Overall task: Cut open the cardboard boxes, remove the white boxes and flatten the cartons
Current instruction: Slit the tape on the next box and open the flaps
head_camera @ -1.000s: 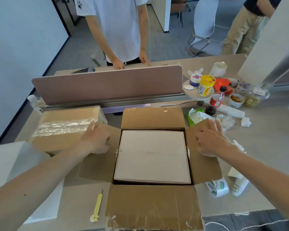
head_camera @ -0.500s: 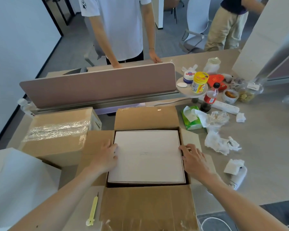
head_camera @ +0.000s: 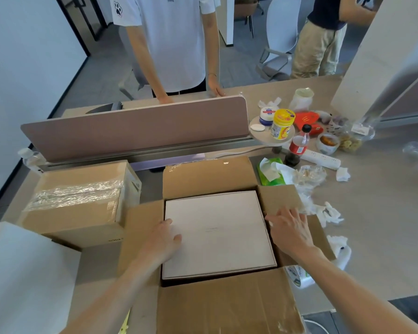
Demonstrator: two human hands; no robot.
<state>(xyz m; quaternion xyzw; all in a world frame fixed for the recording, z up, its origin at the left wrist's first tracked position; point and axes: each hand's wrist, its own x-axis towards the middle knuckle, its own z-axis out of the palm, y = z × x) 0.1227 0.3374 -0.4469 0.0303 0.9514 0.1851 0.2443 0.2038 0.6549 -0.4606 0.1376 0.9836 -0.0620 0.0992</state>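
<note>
Left hand (head_camera: 163, 239) lies relaxed and flat on the left edge of the white box (head_camera: 217, 232), thumb and fingers on its top, gripping nothing. Right hand (head_camera: 290, 230) is spread flat, fingers straight, on the right-side flap, fingertips touching the box's right edge; also holding nothing. White box: flat, squarish, matte lid, sitting inside the open carton (head_camera: 227, 304) and nearly filling the opening. Carton is brown corrugated cardboard, all four flaps folded outward, near flap has shiny tape scraps at the corners. Just left of it is a sealed carton (head_camera: 77, 203), same brown card, with a wide crinkled strip of clear tape across the top. Smooth white block (head_camera: 22, 273) at the near left, partly cut off. Grey-beige surface (head_camera: 384, 213) carries crumpled white tissues (head_camera: 328, 213) right of the carton and a green tissue pack (head_camera: 269, 171) behind them. Long dusty-pink divider panel (head_camera: 135, 131) with rounded corners stands behind the cartons; a person in a white T-shirt (head_camera: 171, 39) stands beyond it.
</note>
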